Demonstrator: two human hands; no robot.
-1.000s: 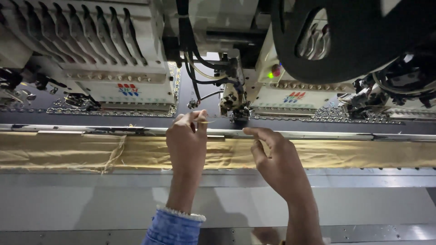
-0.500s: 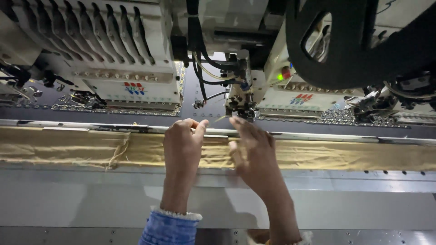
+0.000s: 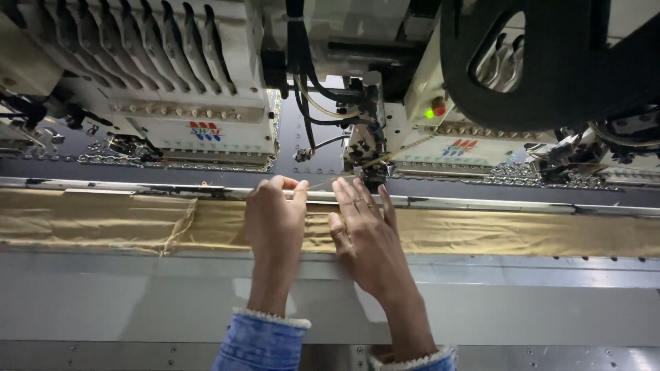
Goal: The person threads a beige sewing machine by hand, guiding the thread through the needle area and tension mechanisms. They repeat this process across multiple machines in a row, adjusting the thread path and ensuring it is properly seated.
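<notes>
My left hand (image 3: 276, 221) is over the gold fabric (image 3: 103, 223), thumb and forefinger pinched on a thin pale thread (image 3: 323, 184). The thread runs up and to the right toward the needle area (image 3: 368, 161) of the embroidery machine head (image 3: 440, 144). Just to the right, my right hand (image 3: 368, 240) lies flat with fingers spread, its fingertips close to the metal frame rail (image 3: 481, 204) and the thread. Both wrists wear blue denim cuffs.
A second embroidery head (image 3: 192, 130) with a row of thread guides hangs at the upper left. Dark beaded fabric (image 3: 172, 161) lies behind the rail. A green light (image 3: 429, 114) glows on the right head. The grey machine table (image 3: 137, 302) lies below the fabric.
My left hand has held its pinch on the thread. My right hand has moved left and forward from a half-curled pose to lie flat beside the left hand.
</notes>
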